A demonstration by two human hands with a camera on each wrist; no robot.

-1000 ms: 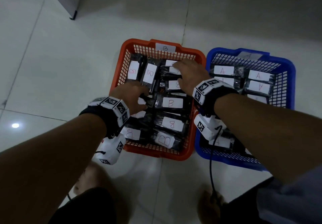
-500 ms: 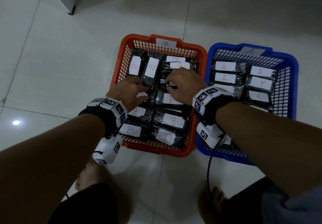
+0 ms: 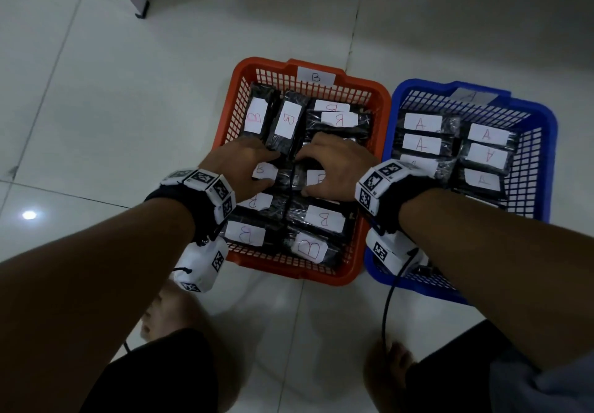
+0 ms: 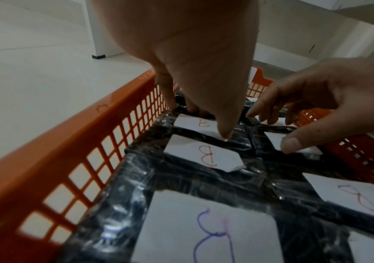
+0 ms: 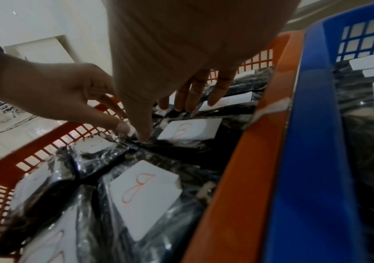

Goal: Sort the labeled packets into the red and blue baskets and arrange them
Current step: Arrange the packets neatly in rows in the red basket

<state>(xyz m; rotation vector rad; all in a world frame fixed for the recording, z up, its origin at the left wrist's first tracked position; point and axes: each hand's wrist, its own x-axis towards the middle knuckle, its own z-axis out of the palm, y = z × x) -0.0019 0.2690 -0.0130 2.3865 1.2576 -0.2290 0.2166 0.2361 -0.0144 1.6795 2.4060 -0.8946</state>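
Note:
The red basket (image 3: 225, 123) is full of black wrapped packets with white B labels (image 3: 324, 219). The blue basket (image 3: 546, 142) to its right holds packets labelled A (image 3: 421, 144). Both my hands are in the middle of the red basket, close together. My left hand (image 3: 257, 165) points its straight fingers (image 4: 170, 99) down at a packet's far edge, with the thumb on the packet's B label (image 4: 203, 124). My right hand (image 3: 321, 171) sets straight fingers (image 5: 188, 103) and its thumb on the neighbouring packet (image 5: 190, 131). Neither hand lifts anything.
The baskets stand side by side, touching, on a pale tiled floor (image 3: 128, 107). A white cabinet corner with a black foot (image 3: 143, 10) is at the far left. My bare feet (image 3: 160, 316) and knees are just below the baskets.
My right hand has drawn back from the far row of the red basket to its middle. The left hand has shifted a little forward, so the hands now sit side by side.

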